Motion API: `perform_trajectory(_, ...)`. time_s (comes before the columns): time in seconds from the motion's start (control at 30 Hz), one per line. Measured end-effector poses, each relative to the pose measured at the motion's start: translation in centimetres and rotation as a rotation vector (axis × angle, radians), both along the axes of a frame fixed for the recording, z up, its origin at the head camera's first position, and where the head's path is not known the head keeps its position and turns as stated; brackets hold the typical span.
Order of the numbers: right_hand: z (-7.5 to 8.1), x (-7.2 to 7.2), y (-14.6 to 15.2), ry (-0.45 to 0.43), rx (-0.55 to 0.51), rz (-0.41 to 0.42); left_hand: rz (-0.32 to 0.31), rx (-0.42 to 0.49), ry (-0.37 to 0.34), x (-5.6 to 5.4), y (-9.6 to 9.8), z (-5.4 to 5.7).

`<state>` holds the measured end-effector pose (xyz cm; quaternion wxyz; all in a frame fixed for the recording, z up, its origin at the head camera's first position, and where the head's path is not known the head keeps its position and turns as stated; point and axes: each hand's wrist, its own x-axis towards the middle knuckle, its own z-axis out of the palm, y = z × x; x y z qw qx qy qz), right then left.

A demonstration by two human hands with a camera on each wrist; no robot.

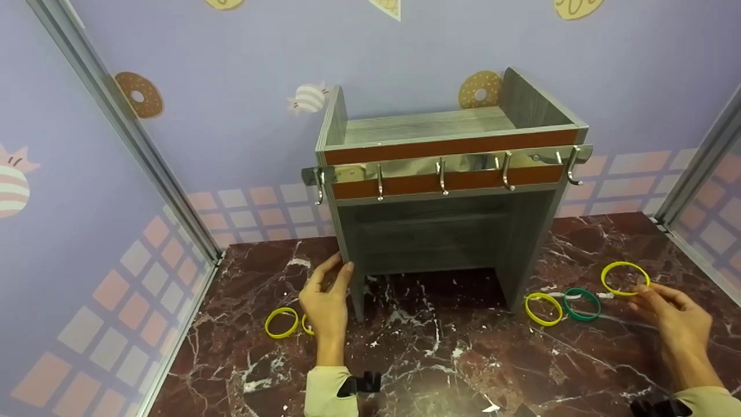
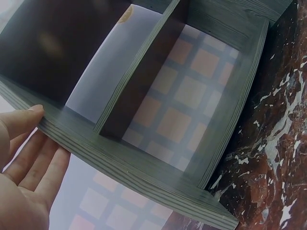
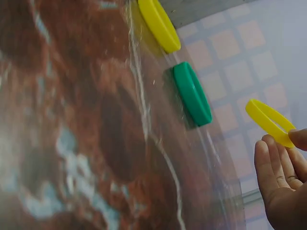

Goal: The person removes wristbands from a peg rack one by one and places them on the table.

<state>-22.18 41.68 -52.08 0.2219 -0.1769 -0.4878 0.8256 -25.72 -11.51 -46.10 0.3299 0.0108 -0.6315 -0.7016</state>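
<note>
A small grey wood-grain shelf (image 1: 428,237) stands upright, with a metal strip of several hooks (image 1: 443,174) across its front. My left hand (image 1: 325,298) holds the shelf's left side panel (image 2: 144,177), thumb on the inner side and fingers along the outer face. Off to the right, my right hand (image 1: 677,318) pinches a yellow silicone wristband (image 1: 625,264) between thumb and fingers, raised over the table. A green wristband (image 1: 582,304) and another yellow wristband (image 1: 543,309) lie between that hand and the shelf.
Beside my left hand lies a yellow wristband (image 1: 282,323), and a second one (image 1: 308,325) is mostly hidden behind the hand. A dark red marbled table (image 1: 428,370) carries everything. Patterned lilac wall panels (image 1: 255,133) close in the back and both sides.
</note>
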Motion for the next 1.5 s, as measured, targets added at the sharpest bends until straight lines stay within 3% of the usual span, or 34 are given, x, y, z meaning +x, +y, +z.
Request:
perform_trajectory(0.3,-1.7,0.1,1.2,-0.085,0.158,0.079,-0.01,0.0,0.005,0.1,0.0,0.1)
perform_trajectory(0.73,-2.5,0.5,1.9,-0.18,0.199,0.203,0.004,0.004,0.026,-0.1,0.0,-0.1)
perform_trajectory(1.03,-2.7,0.5,2.1,-0.274,0.267,0.169,-0.018,0.032,0.038,-0.1,0.2,-0.1)
perform_trajectory(1.13,-2.8,0.4,2.0,-0.328,0.359,0.154,-0.025,0.029,0.045,-0.1,0.2,-0.2)
perform_trajectory(1.3,-2.7,0.3,1.8,-0.408,0.601,0.142,-0.03,0.017,0.056,0.1,0.1,-0.1)
perform_trajectory(1.5,-2.0,0.1,1.5,-0.481,0.782,0.103,-0.022,0.015,0.061,0.1,0.1,-0.1)
